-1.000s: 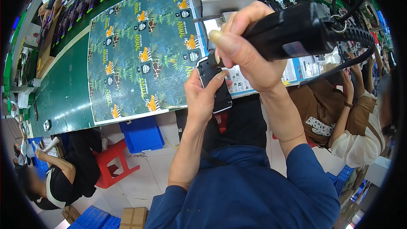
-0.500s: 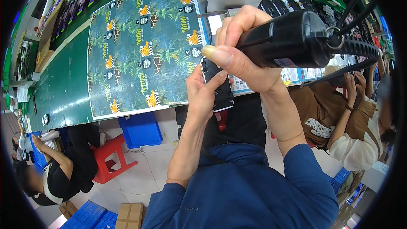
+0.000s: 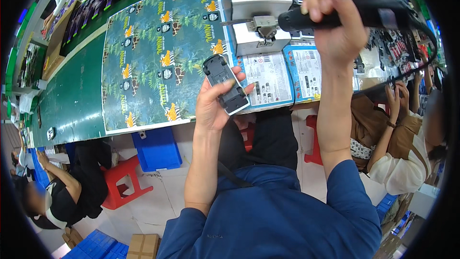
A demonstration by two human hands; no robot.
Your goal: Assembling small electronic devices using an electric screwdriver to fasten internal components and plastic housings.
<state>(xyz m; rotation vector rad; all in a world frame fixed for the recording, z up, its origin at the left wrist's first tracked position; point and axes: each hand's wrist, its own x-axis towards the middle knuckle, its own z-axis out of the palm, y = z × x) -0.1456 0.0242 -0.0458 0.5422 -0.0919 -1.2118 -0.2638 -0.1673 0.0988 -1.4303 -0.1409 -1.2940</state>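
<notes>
The right hand (image 3: 342, 33) is gripping the black tool (image 3: 383, 12), no longer covering the toy car (image 3: 219, 73) but pointing at the silver box (image 3: 245, 39), so the car's underside is showing. The left hand (image 3: 211, 105) is holding the car over the patterned sheet (image 3: 148, 67). Maybe the tip is touching the box.

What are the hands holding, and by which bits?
The left hand holds a black toy car piece across its middle; the right hand grips a black corded tool around its body, near its left end.
</notes>
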